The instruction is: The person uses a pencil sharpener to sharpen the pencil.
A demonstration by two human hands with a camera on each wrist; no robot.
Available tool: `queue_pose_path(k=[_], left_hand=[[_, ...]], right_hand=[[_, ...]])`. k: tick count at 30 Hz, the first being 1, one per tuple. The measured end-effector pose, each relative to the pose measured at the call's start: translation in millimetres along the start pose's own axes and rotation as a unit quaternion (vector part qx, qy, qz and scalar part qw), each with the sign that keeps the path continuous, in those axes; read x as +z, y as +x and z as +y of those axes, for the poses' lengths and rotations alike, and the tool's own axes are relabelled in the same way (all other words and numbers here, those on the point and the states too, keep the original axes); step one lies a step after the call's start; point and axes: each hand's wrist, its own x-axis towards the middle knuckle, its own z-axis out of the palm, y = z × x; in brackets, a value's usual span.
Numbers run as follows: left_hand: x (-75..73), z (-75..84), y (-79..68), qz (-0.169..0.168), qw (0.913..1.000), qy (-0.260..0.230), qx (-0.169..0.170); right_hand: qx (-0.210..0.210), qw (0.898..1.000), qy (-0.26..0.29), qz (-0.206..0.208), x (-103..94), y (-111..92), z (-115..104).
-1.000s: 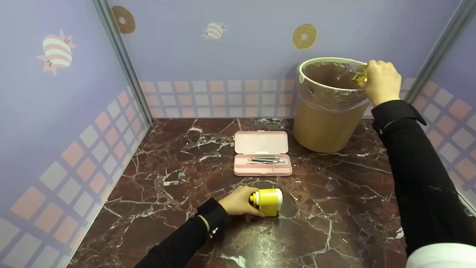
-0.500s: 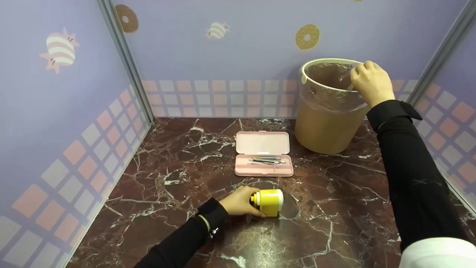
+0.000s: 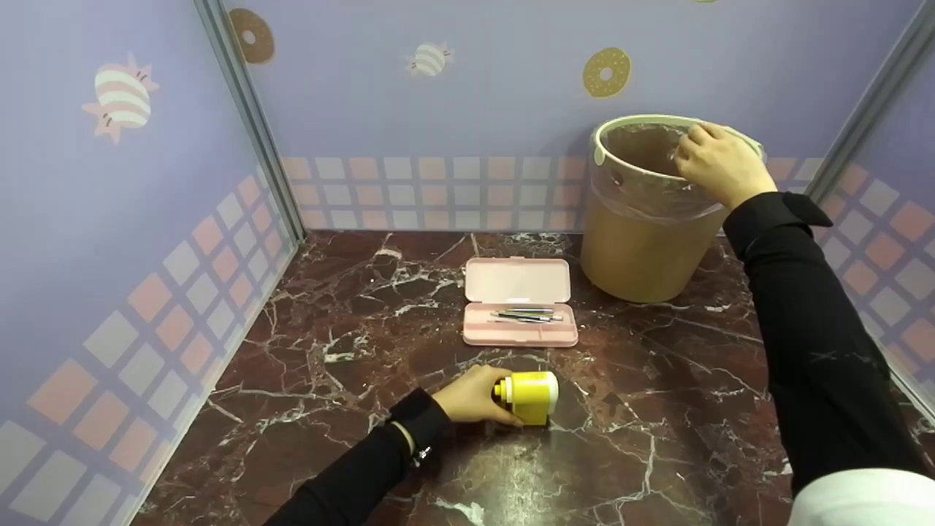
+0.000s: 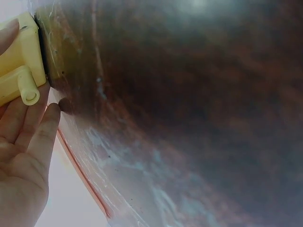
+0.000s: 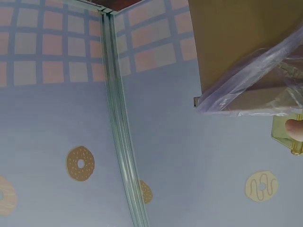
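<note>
On the near middle of the table lies a yellow pencil sharpener [image 3: 531,399] with a white end. My left hand [image 3: 473,396] grips it from the left side. The left wrist view shows the sharpener's crank knob [image 4: 28,90] by my fingers. My right hand [image 3: 719,162] is over the near right rim of a tan waste bin [image 3: 643,252] with a clear plastic liner [image 3: 643,197]. In the right wrist view, its thumb pinches a translucent yellow piece [image 5: 280,128] that looks like the sharpener's shavings drawer. In the head view that piece is hidden behind the hand.
An open pink pencil case [image 3: 517,280] stands in the middle of the dark marbled table [image 3: 350,402]. Several pencils [image 3: 527,315] lie in it. Patterned panels [image 3: 365,109] enclose the back and both sides. The bin stands at the back right.
My right hand has moved left and a little further over the bin; the yellow piece, seen earlier, is now hidden in the head view. The left hand and sharpener have stayed in place.
</note>
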Motion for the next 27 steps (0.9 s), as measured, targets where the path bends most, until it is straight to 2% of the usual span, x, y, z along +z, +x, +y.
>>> queue_pose_path(k=[8,12,15,18,20,22,25,27], left_hand=[[0.4,0.4,1.5,-0.001,1.0,-0.002,0.001],[1.1,0.4,2.3,-0.003,1.0,-0.002,0.0],[1.5,0.7,2.6,-0.003,1.0,-0.002,0.0],[1.5,0.8,2.0,-0.002,1.0,-0.004,-0.002],[1.4,0.5,1.4,-0.002,1.0,-0.006,-0.004],[1.0,0.0,0.9,-0.001,1.0,-0.005,-0.005],[0.7,-0.6,0.3,-0.002,1.0,-0.006,-0.007],[0.5,-0.6,0.4,-0.002,1.0,-0.003,-0.006]], right_hand=[[-0.017,1.0,0.005,0.009,-0.6,-3.7,0.7],[-0.011,1.0,0.011,0.01,-1.5,-4.3,1.0],[0.019,1.0,0.014,-0.002,-3.4,-6.5,0.7],[0.086,0.995,0.046,-0.026,-7.3,-10.3,-0.8],[0.152,0.985,0.078,-0.031,-9.0,-11.5,-2.5],[0.226,0.966,0.119,-0.033,-11.6,-12.6,-4.8],[0.334,0.927,0.169,-0.034,-14.2,-12.2,-7.5],[0.397,0.895,0.201,-0.04,-16.4,-12.3,-8.5]])
